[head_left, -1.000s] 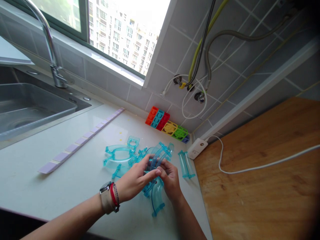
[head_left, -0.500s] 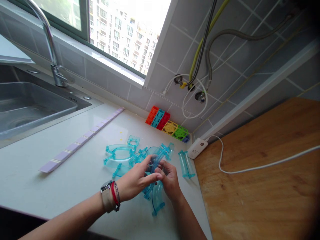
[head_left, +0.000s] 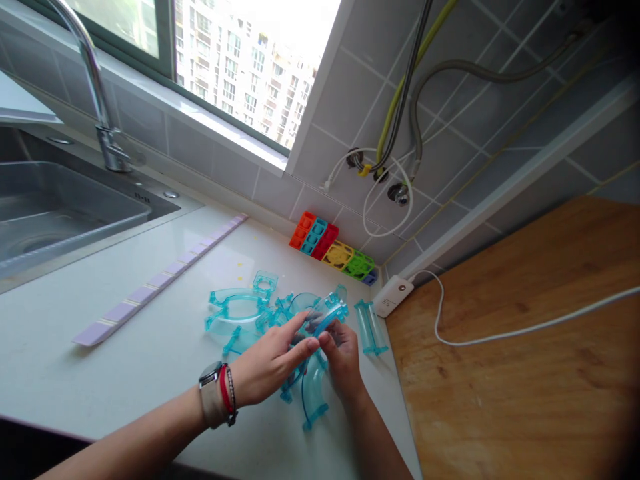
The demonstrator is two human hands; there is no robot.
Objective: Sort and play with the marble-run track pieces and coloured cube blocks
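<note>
Between my two hands is a clear blue plastic track piece (head_left: 329, 319), curved and see-through. My left hand (head_left: 273, 360), with a watch and red bracelet at its wrist, pinches it from the left with thumb and fingers. On the other side my right hand (head_left: 343, 357) has its fingers curled round the same piece, thumb towards me; part of its grip is hidden. Under and around both hands lie several more clear blue pieces, among them a curved piece (head_left: 314, 392) close to me, an oval pair (head_left: 240, 307) and a square one with a round hole (head_left: 265, 283).
A straight blue piece (head_left: 371, 328) lies on the right beside a white power bank (head_left: 394, 296) with a cable. Coloured blocks (head_left: 315, 235) line the wall. A lilac strip (head_left: 160, 280) crosses the counter (head_left: 125, 380); the sink (head_left: 75, 220) is left. A wooden board (head_left: 525, 360) stands right.
The blue piece between my hands has turned from steep to flatter, its far end tipping to the right. Both hands stay on it in nearly the same place.
</note>
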